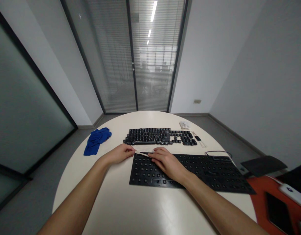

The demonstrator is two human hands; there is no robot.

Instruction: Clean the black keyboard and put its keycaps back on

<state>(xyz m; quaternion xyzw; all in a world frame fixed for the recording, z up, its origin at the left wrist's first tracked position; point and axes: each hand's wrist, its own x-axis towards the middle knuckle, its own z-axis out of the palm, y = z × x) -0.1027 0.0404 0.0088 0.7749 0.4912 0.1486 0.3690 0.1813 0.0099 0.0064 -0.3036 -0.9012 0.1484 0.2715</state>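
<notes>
I see the black keyboard base (201, 166) lying flat right of centre, key mounts exposed; a thin pale strip (142, 153) slants by its far left corner.

Single head-worn view, facing forward and down across the bench (140, 209); bench's near part close below, left hand (121, 152) and right hand (168, 163) farther out, glass partition (111, 58) far.

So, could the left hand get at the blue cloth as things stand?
Probably yes: only tabletop shows between the left hand and the blue cloth on its left, though it would likely need to release the thin pale strip first.
</notes>
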